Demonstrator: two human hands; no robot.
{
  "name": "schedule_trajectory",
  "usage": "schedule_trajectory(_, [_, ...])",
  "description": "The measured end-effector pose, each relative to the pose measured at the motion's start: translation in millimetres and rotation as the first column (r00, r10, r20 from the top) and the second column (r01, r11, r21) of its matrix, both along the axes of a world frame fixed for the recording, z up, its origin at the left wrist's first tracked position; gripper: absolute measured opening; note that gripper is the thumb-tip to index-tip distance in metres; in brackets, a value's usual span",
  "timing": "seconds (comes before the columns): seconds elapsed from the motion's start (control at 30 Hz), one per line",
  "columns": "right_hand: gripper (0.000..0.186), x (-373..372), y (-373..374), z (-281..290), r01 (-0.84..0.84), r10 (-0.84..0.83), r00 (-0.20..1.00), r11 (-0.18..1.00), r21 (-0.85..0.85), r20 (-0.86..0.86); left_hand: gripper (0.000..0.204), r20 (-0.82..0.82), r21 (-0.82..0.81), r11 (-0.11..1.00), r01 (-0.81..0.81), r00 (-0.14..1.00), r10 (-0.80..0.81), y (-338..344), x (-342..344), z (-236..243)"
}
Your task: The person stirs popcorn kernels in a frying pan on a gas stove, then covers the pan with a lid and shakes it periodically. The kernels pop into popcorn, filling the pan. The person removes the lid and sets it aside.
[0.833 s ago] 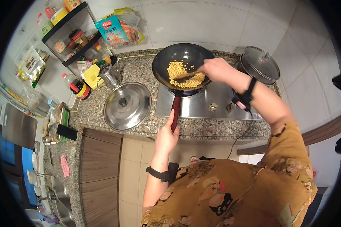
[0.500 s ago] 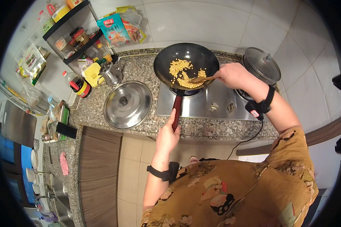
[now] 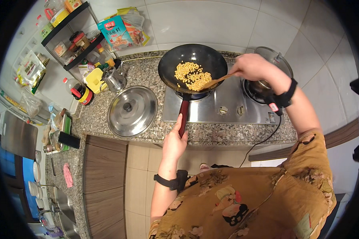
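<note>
My left hand (image 3: 173, 141) is closed round the dark red handle (image 3: 184, 107) of a black wok (image 3: 193, 52) on the left burner of the steel stove (image 3: 232, 115). Loose yellow kernels (image 3: 187, 71) lie in the wok's middle and near side. My right hand (image 3: 251, 66) grips a wooden spatula (image 3: 217, 81), whose blade rests among the kernels at the wok's right. Behind that hand a pot with a glass lid (image 3: 283, 67) stands on the right burner, partly hidden.
A steel lid (image 3: 135, 115), steel kettle (image 3: 115, 79), yellow container (image 3: 94, 79) and dark bottle (image 3: 82, 93) stand left on the granite counter (image 3: 95, 119). Also left are a rack (image 3: 66, 24) of jars, a pink cloth (image 3: 68, 175) and a sink (image 3: 62, 201). A tiled wall rises behind.
My right hand has moved to the right with the spatula, drawing its blade toward the wok's right side. The kernels have shifted. My left hand still holds the handle.
</note>
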State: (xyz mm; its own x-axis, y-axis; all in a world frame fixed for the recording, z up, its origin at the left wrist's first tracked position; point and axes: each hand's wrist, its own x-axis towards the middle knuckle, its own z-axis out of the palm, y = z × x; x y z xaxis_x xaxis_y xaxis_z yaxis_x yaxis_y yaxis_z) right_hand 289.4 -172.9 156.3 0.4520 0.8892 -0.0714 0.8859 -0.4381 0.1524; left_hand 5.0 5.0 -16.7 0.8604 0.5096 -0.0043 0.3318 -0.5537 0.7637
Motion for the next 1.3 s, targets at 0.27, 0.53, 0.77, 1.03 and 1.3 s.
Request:
schedule_trajectory(0.27, [0.011,54.6,38.6,-84.4,0.045,-0.072,0.96,0.993,0.105,0.271,0.069,-0.021,-0.032,0.999,0.022,1.0,-0.022,-2.9,0.7,3.3])
schedule_trajectory(0.53, [0.022,2.4,27.1,-65.9,-0.041,0.035,0.998,0.994,0.097,0.061,0.068,-0.09,-0.086,0.996,0.021,0.996,-0.029,-3.6,2.6,7.1])
schedule_trajectory(0.77, [0.018,19.4,9.8,-51.2,0.06,-0.064,0.994,0.997,0.041,0.088,0.069,0.021,-0.034,0.999,0.009,1.0,-0.009,1.0,-0.5,-2.7])
schedule_trajectory(1.03, [0.015,40.2,45.9,-95.1,0.039,-0.063,0.98,0.991,0.125,0.19,0.07,-0.077,-0.077,0.997,0.02,0.997,-0.026,-5.2,3.6,14.2])
schedule_trajectory(1.3, [0.014,-6.6,25.3,-62.2,-0.027,0.021,0.996,0.997,0.066,0.082,0.07,-0.029,-0.018,1.0,0.014,0.999,-0.015,-0.4,1.0,1.5])
